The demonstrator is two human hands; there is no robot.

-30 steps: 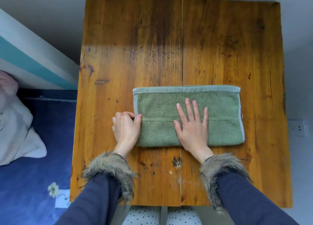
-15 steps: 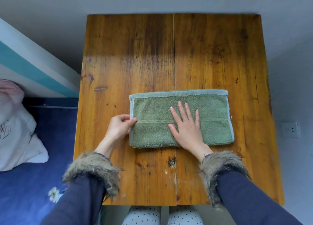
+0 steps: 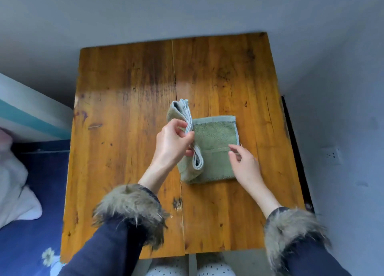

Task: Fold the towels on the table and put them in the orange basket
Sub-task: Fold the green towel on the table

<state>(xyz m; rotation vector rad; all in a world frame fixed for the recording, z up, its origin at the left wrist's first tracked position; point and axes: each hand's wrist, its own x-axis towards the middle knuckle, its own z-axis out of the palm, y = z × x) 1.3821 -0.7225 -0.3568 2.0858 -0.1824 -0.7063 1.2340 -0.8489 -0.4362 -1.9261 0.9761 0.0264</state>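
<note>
**Towel mid-fold, basket nowhere in sight**

Towel work is partly done, by my judgement. Going left to right: my left hand (image 3: pixel 173 142) has its thumb and fingers (image 3: pixel 180 124) curled round the left end of the green towel (image 3: pixel 215 149), pinching the stacked, pale-hemmed edges and holding them raised above the desk (image 3: pixel 128 113), arched over toward the right. The layers in that lifted end show the towel is already doubled lengthwise; this crosswise fold is the one in hand and is not yet laid down.

The rest of the towel lies flat near the middle of the desk, a little toward its right edge and well clear of the far edge. My right hand (image 3: pixel 245 165) sits over the towel's near right corner, fingers loosely bent with the tips at the cloth; whether they press it or only hover I cannot tell, but they hold nothing.

Left to do, as I judge it: bring the raised end across, flatten it, then carry the towel to the orange basket, which I cannot see. No other towel shows on the desk.

No brand, label or readable writing shows; the towel carries only a woven band.
</note>
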